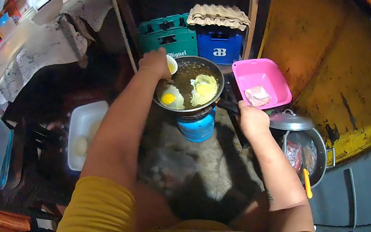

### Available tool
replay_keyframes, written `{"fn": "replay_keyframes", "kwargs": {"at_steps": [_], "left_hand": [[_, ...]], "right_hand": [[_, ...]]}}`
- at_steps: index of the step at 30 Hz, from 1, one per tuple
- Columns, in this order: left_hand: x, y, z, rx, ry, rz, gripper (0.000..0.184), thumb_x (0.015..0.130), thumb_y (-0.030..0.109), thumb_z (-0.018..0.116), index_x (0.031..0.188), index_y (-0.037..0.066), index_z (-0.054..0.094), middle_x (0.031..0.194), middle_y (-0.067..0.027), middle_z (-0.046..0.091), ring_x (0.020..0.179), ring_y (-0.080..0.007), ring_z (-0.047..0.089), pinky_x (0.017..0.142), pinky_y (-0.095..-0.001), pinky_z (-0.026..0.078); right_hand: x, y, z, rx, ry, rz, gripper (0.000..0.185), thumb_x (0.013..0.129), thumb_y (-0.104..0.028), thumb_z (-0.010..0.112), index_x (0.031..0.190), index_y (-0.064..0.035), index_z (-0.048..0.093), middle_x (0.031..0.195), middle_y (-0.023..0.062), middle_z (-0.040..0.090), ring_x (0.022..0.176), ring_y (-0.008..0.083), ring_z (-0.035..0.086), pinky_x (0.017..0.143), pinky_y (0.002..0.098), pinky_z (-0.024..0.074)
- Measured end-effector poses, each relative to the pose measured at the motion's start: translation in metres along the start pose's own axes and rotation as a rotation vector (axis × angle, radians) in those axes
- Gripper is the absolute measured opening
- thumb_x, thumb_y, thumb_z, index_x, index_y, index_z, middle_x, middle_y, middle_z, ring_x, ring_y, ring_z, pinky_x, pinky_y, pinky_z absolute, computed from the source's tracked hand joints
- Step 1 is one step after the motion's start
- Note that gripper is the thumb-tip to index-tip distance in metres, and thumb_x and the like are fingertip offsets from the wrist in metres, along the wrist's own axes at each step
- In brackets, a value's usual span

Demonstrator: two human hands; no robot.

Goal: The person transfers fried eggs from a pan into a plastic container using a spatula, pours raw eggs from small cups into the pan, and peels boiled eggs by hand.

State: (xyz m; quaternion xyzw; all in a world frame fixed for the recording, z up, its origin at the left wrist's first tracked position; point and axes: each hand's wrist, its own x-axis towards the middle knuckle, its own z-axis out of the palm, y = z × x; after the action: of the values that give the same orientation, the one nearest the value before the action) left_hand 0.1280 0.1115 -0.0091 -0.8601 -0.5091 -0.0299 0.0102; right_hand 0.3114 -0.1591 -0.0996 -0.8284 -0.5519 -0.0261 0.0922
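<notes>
My left hand (156, 63) is closed on a small white bowl (173, 63) with something yellow in it, tilted over the left rim of the frying pan (189, 75). In the pan's oil lie a fried egg (204, 89) with whitened edges and another egg (171, 97) with a bright yolk. The pan rests above a blue gas canister (197, 126). My right hand (253, 120) is closed around the end of the pan's black handle (227, 105), just below a pink basin (277, 86). A pale pinkish piece (257, 95) sits in that basin; my right fingertips are partly hidden.
At right stands a metal pot (315, 178) holding plastic-wrapped items, with a lid (291, 122) and an orange handle (307, 184). Green (169, 35) and blue crates (219, 43) stand behind, topped by egg trays (219, 16). A white tub (79, 121) is at left.
</notes>
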Motion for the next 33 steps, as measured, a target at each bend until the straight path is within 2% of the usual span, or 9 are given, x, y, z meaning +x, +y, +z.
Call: {"fn": "replay_keyframes", "kwargs": {"at_steps": [3,9,11,12,14,17,21,30,33], "left_hand": [[0.004,0.012,-0.005,0.073,0.020,-0.037,0.081,0.058,0.026,0.092,0.127,0.010,0.053,0.131,-0.0144,0.059,0.124,-0.0341,0.055,0.098,-0.0466,0.050],[0.012,0.023,0.000,0.151,0.070,-0.015,0.068,0.064,0.021,0.088,0.124,0.009,0.057,0.131,-0.0151,0.059,0.123,-0.0339,0.056,0.098,-0.0448,0.049],[0.019,0.022,0.011,0.170,0.144,-0.012,0.041,0.081,0.018,0.073,0.119,0.009,0.060,0.128,-0.0158,0.061,0.122,-0.0338,0.056,0.096,-0.0445,0.049],[0.021,0.022,0.014,0.170,0.143,-0.008,0.041,0.081,0.018,0.073,0.119,0.009,0.060,0.128,-0.0158,0.061,0.122,-0.0338,0.056,0.096,-0.0445,0.049],[0.024,0.021,0.020,0.171,0.219,0.005,0.025,0.094,0.016,0.054,0.115,0.009,0.064,0.126,-0.0165,0.062,0.119,-0.0329,0.058,0.093,-0.0438,0.050],[0.030,0.022,0.027,0.239,0.312,0.016,0.026,0.097,0.016,0.046,0.112,0.009,0.065,0.123,-0.0158,0.063,0.116,-0.0322,0.058,0.091,-0.0435,0.050],[0.030,0.026,0.020,0.242,0.341,0.071,0.024,0.095,0.015,0.049,0.110,0.009,0.066,0.121,-0.0149,0.063,0.116,-0.0316,0.057,0.091,-0.0429,0.049],[0.035,0.021,0.008,0.431,0.670,0.327,0.021,0.088,0.013,0.054,0.105,0.009,0.065,0.118,-0.0131,0.063,0.111,-0.0286,0.057,0.088,-0.0413,0.048],[0.031,0.023,-0.003,0.508,0.667,0.379,0.028,0.088,0.013,0.055,0.115,0.009,0.061,0.131,-0.0130,0.058,0.114,-0.0286,0.057,0.091,-0.0404,0.049]], "right_hand": [[0.003,0.002,0.006,0.017,0.029,0.017,0.024,0.084,-0.018,0.064,0.104,-0.0079,0.056,0.081,0.0179,0.069,0.082,0.0382,0.069,0.070,0.0515,0.0534],[0.005,0.003,0.007,0.019,0.003,0.034,0.023,0.084,-0.019,0.064,0.102,-0.0071,0.056,0.081,0.0178,0.069,0.080,0.0378,0.069,0.068,0.0513,0.0538],[0.006,0.003,0.008,0.017,0.014,0.032,0.022,0.085,-0.019,0.063,0.101,-0.0069,0.056,0.080,0.0177,0.069,0.080,0.0377,0.069,0.068,0.0511,0.0538],[0.005,0.002,0.006,0.014,0.025,0.025,0.021,0.085,-0.019,0.062,0.101,-0.0068,0.056,0.080,0.0176,0.069,0.080,0.0377,0.069,0.068,0.0510,0.0538],[0.004,0.000,0.001,0.009,-0.004,0.026,0.018,0.088,-0.016,0.056,0.103,-0.0064,0.057,0.084,0.0175,0.069,0.083,0.0369,0.070,0.069,0.0507,0.0549],[0.003,-0.002,-0.006,0.014,-0.044,0.026,0.018,0.091,-0.014,0.051,0.104,-0.0056,0.059,0.088,0.0176,0.070,0.086,0.0363,0.071,0.070,0.0503,0.0561],[0.004,-0.003,-0.007,0.015,-0.066,0.036,0.018,0.091,-0.014,0.051,0.104,-0.0051,0.060,0.089,0.0180,0.070,0.087,0.0364,0.071,0.071,0.0503,0.0561],[0.003,-0.003,-0.007,0.040,-0.036,0.038,0.018,0.091,-0.015,0.052,0.104,-0.0061,0.060,0.089,0.0178,0.070,0.087,0.0371,0.071,0.071,0.0513,0.0560],[0.004,-0.003,-0.007,0.023,-0.049,0.036,0.018,0.091,-0.016,0.053,0.104,-0.0065,0.060,0.089,0.0178,0.070,0.086,0.0374,0.071,0.071,0.0515,0.0558]]}}
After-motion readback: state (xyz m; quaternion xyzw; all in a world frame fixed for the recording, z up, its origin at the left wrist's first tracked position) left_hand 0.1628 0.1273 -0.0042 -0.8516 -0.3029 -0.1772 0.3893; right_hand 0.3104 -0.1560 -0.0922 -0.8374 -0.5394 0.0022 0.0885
